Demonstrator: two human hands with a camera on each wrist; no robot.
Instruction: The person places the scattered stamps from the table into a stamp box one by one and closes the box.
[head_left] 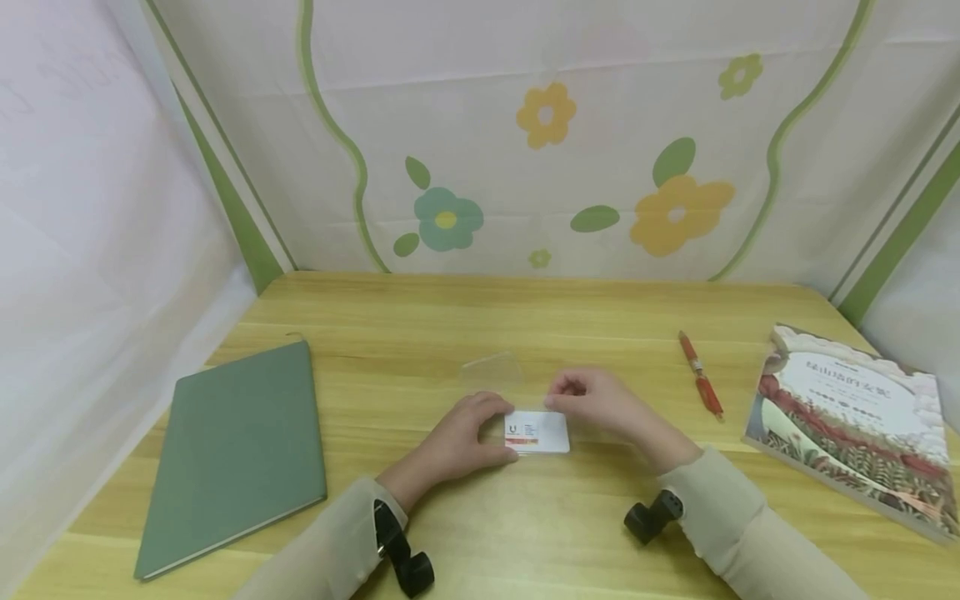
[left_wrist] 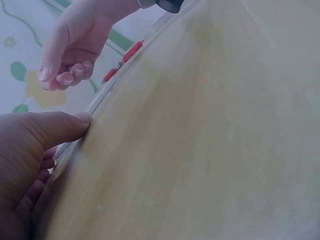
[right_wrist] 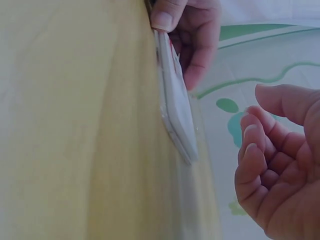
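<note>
Head view shows me the left hand [head_left: 461, 433] gripping the white box [head_left: 553, 435], long axis crosswise, by its left end; the right hand [head_left: 600, 404], loosely curled, empty, hovers beyond.

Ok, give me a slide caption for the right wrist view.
Left hand grips one end of a white card pack on the wooden table; right hand apart, fingers loosely curled.

A wooden table [head_left: 517, 533] is bearing a green notebook [head_left: 240, 458], a clear plastic piece [head_left: 491, 372], a flat white box [head_left: 553, 433], a red pen [head_left: 702, 377] and a book [head_left: 855, 417].
</note>
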